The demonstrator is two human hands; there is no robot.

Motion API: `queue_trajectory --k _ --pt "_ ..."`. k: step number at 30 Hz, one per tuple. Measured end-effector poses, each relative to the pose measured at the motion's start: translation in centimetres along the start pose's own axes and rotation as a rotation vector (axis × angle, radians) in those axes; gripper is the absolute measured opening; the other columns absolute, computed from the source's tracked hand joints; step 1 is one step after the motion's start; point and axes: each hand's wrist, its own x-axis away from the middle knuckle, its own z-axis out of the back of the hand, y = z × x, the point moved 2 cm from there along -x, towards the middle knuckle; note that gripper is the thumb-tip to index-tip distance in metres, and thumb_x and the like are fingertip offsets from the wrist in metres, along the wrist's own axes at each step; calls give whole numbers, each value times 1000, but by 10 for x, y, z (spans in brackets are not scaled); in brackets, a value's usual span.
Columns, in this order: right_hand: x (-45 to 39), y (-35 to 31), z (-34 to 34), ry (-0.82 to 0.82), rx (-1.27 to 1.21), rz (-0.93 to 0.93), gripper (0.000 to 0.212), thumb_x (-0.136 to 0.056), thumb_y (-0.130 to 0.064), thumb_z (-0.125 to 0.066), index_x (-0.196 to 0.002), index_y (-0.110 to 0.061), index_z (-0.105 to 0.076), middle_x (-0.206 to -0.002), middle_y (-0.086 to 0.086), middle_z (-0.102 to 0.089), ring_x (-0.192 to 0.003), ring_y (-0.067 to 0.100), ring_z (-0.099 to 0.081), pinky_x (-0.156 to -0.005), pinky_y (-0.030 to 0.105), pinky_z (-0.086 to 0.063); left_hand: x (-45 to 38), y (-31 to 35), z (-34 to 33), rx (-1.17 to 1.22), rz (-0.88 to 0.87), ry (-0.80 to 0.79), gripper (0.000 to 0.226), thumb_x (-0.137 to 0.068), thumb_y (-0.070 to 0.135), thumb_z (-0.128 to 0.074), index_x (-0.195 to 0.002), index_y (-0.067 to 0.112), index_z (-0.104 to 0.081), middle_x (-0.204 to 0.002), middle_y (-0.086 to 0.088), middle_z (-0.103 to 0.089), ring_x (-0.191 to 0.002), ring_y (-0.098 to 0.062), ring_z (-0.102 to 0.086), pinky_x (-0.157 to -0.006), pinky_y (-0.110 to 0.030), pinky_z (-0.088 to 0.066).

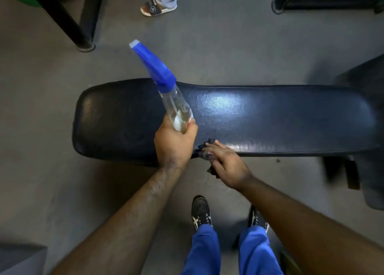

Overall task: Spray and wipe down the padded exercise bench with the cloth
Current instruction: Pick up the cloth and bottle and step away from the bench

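Grey gym flooring surrounds the padded bench [270, 119]. At its near edge the right hand [225, 166] presses the dark cloth [207, 150], wiping; the left hand [173, 143] grips the spray bottle [166, 91] upright. Next, likely strokes along the unwiped pad.

grey floor [228, 46] all round; black metal frame legs [83, 25] at top; bystander's sandalled foot [158, 7] nearby
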Motion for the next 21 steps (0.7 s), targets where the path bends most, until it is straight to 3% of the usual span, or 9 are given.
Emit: queue_trajectory --k 1,2,4,7,10,14,21 --pt "7 -11 7 70 -274 -163 29 -103 -16 -44 -118 -28 -66 -115 12 -70 -95 20 -70 -79 29 -56 4 4 1 -10 8 -16 30 -80 34 -75 -106 23 -67 -74 19 -61 -71 -3 -64 -75 -25 -54" --pt "14 -19 16 194 -537 -316 30 -103 -8 -42 -109 -25 -66 -92 18 -68 -67 19 -64 -55 23 -50 8 9 2 -23 12 -39 31 -79 34 -75 -107 23 -67 -77 16 -63 -75 -9 -66 -76 -27 -56" --pt "30 -32 33 356 -886 -552 30 -100 1 -39 -100 -17 -63 -66 12 -51 -49 16 -43 -38 17 -33 20 19 2 -59 4 -105 33 -79 35 -74 -110 25 -66 -83 10 -68 -82 -16 -68 -78 -30 -56" --pt "62 -54 69 434 -1037 -616 29 -98 -1 -41 -107 -14 -65 -75 10 -57 -56 16 -48 -44 20 -38 49 40 2 -117 -29 -216 37 -79 39 -73 -113 27 -64 -93 4 -73 -88 -19 -69 -79 -30 -55" --pt "104 -63 106 482 -1022 -627 31 -96 -2 -43 -101 -19 -69 -86 11 -60 -66 16 -52 -56 26 -35 88 69 0 -128 -77 -333 33 -78 39 -73 -109 30 -65 -92 7 -73 -87 -16 -68 -75 -22 -47" --pt "185 -57 147 622 -1014 -710 27 -93 -5 -47 -97 -20 -69 -80 13 -57 -62 19 -49 -52 25 -32 157 104 -18 -168 -176 -466 29 -76 37 -73 -102 27 -65 -88 4 -73 -85 -21 -68 -69 -21 -44" --pt "365 -28 174 920 -1015 -836 25 -95 0 -45 -100 -16 -64 -57 -3 -51 -38 2 -42 -36 15 -30 311 140 -66 -186 -295 -727 31 -74 37 -73 -103 28 -66 -85 1 -73 -85 -26 -69 -71 -30 -54"
